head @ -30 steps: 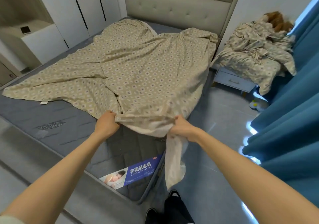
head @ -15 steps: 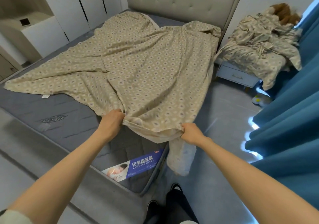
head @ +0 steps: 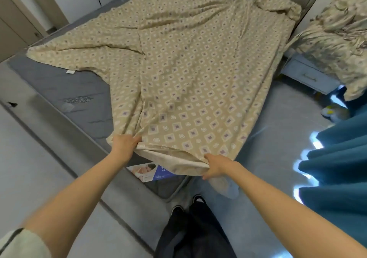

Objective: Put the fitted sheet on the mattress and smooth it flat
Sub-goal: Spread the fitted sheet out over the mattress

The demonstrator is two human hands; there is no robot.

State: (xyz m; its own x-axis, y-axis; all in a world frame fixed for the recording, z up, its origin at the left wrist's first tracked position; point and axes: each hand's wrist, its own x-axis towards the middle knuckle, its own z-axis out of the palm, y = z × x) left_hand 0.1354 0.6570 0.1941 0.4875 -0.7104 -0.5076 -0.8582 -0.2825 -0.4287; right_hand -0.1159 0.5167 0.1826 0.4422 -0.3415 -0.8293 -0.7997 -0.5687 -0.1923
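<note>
Fitted sheet (head: 188, 74) — near corner, clamped by left hand (head: 124, 145) and right hand (head: 216, 166), now drawn nearer the mattress (head: 65, 86) corner — not yet hooked

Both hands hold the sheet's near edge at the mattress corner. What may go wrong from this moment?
1. The fitted sheet lies skewed; the grey mattress stays bare on the left, so pulling may worsen this.
2. The left hand and right hand grip bunched hem; the corner pocket may twist.
</note>
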